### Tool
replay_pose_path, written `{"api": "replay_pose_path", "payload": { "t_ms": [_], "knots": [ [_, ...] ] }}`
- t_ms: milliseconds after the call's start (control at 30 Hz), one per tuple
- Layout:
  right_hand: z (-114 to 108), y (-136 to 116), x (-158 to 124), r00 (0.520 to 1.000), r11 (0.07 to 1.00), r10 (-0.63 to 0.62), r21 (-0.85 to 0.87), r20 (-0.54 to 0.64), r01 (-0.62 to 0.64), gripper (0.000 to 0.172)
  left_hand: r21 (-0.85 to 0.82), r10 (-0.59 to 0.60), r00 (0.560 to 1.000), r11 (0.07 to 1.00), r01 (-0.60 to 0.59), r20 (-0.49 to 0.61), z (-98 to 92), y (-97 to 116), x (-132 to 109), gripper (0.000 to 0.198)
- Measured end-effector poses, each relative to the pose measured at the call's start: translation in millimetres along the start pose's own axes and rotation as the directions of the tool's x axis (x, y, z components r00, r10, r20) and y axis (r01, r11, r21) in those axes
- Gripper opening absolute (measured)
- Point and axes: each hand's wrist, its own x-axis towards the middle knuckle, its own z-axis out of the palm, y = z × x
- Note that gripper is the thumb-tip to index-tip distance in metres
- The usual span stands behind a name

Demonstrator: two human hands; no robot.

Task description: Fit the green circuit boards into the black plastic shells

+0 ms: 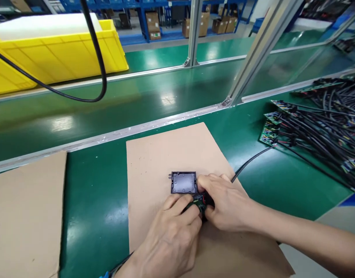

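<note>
Near the middle of a cardboard sheet [163, 158], both hands meet over a small green circuit board [200, 201]. My left hand [177, 227] is closed, its fingertips on the board's left part. My right hand [223, 200] grips the black cable [249, 159] where it meets the board; thumb and fingers are bent round it. A red wire shows between the hands. Just beyond the fingers lies a black plastic housing half [183, 182], its hollow side up, with short prongs on its left. What lies under the board is mostly hidden by my fingers.
Many circuit boards with black cables [310, 127] are piled at the right. Another cardboard sheet [27, 216] lies at the left. A metal rail with posts [244, 69] runs behind the work area. A yellow bin [70, 54] and a hanging black cable [100, 61] are at upper left.
</note>
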Motion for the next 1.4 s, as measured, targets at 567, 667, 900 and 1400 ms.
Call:
{"api": "replay_pose_path", "payload": {
  "t_ms": [567, 667, 900, 1400],
  "knots": [
    [-20.8, 24.4, -46.5, 0.978, 0.986, -0.166, -0.003, -0.123, 0.167, 0.023, 0.189, -0.01, 0.996, 0.982, -0.006, 0.085, 7.7, 4.7, -2.8, 0.058],
    [-14.2, 28.9, -43.9, 0.959, 0.972, -0.234, -0.02, -0.16, 0.234, 0.021, 0.242, 0.016, 0.999, 0.97, -0.023, 0.029, 15.3, 8.0, 0.7, 0.056],
    [10.5, 49.2, -37.9, 0.843, 0.91, -0.407, -0.077, -0.35, 0.407, 0.028, 0.061, -0.096, 0.99, 0.994, 0.089, 0.107, 0.5, 13.8, 4.1, 0.051],
    [16.6, 55.1, -40.4, 0.85, 0.919, -0.393, -0.12, -0.35, 0.376, 0.02, 0.094, -0.476, 0.835, 0.878, 0.469, 0.276, -51.6, -2.8, -12.5, 0.016]
  ]
}}
